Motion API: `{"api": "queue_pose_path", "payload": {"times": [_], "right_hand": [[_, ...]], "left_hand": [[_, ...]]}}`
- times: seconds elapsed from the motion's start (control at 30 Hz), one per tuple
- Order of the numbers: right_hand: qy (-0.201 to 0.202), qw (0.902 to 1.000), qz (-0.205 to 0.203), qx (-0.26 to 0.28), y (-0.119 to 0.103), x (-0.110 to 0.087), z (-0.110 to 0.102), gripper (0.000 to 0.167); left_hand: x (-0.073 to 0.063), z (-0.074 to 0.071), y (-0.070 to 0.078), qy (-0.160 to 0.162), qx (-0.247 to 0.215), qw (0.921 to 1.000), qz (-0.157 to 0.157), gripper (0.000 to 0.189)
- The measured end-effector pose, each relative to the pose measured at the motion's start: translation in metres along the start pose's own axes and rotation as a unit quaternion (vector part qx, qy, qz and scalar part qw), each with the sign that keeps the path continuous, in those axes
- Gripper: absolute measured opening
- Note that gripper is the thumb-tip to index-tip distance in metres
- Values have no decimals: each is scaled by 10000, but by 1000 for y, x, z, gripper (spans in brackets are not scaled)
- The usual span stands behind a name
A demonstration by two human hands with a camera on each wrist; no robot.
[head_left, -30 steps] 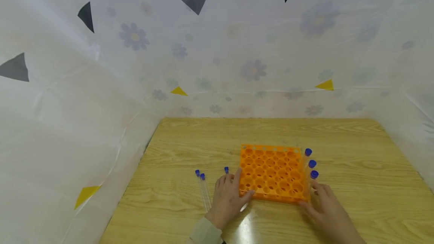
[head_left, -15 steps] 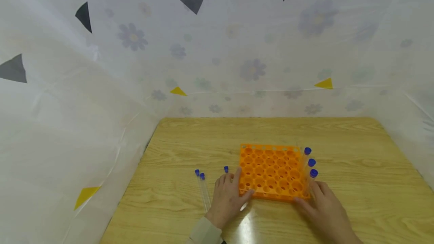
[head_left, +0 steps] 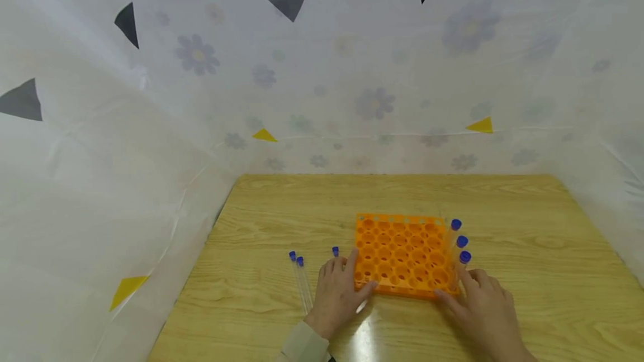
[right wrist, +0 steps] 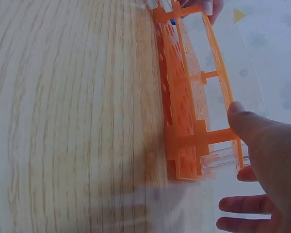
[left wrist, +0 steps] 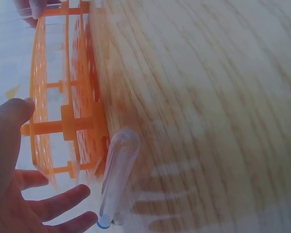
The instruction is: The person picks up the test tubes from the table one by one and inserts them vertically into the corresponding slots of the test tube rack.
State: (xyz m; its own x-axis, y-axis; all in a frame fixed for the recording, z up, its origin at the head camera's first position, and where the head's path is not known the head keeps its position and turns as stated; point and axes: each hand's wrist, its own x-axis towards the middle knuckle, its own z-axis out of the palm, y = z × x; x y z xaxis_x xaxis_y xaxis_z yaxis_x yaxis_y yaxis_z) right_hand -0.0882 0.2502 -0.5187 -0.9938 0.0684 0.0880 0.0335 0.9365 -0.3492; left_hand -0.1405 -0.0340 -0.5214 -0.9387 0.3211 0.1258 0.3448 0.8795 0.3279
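An orange test tube rack (head_left: 401, 282) stands on the table in the head view, its top full of round holes. Three blue-capped test tubes (head_left: 462, 241) stand along its right end. My left hand (head_left: 336, 299) holds the front left corner, thumb on the front edge and fingers along the left side. At the front right corner my right hand (head_left: 489, 312) grips the rack between thumb and index finger, as the right wrist view shows; its other fingers (right wrist: 247, 204) extend past the end.
Two clear blue-capped tubes (head_left: 304, 284) lie on the wooden table (head_left: 282, 200) left of my left hand. Another blue cap (head_left: 335, 251) shows behind that hand, its tube mostly hidden. A white flowered sheet (head_left: 322, 88) surrounds the table's back and sides.
My right hand has shifted slightly left, its thumb further in along the rack's front edge. The right-end tubes sit slightly further left; my left hand stays put.
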Motion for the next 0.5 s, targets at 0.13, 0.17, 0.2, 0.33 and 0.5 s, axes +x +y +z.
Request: {"api": "queue_pose_path", "payload": {"times": [0.13,0.17,0.2,0.33,0.5], "right_hand": [[-82,9999,52,-44,2,1,1,90],[-100,9999,57,-58,2,1,2,90],[-93,9999,50,-72,2,1,2,90],[-85,9999,7,-116,2,0,3,89],[-1,9999,-47,-103,2,0,1,88]], "left_hand": [[0,1,0,-10,3,10000,15,76],[0,2,0,-11,-8,10000,12,77],[-1,2,0,-25,-32,10000,2,77],[-2,1,-2,-140,-150,9998,-56,76],[1,-8,-7,-123,-460,9987,-176,65]]}}
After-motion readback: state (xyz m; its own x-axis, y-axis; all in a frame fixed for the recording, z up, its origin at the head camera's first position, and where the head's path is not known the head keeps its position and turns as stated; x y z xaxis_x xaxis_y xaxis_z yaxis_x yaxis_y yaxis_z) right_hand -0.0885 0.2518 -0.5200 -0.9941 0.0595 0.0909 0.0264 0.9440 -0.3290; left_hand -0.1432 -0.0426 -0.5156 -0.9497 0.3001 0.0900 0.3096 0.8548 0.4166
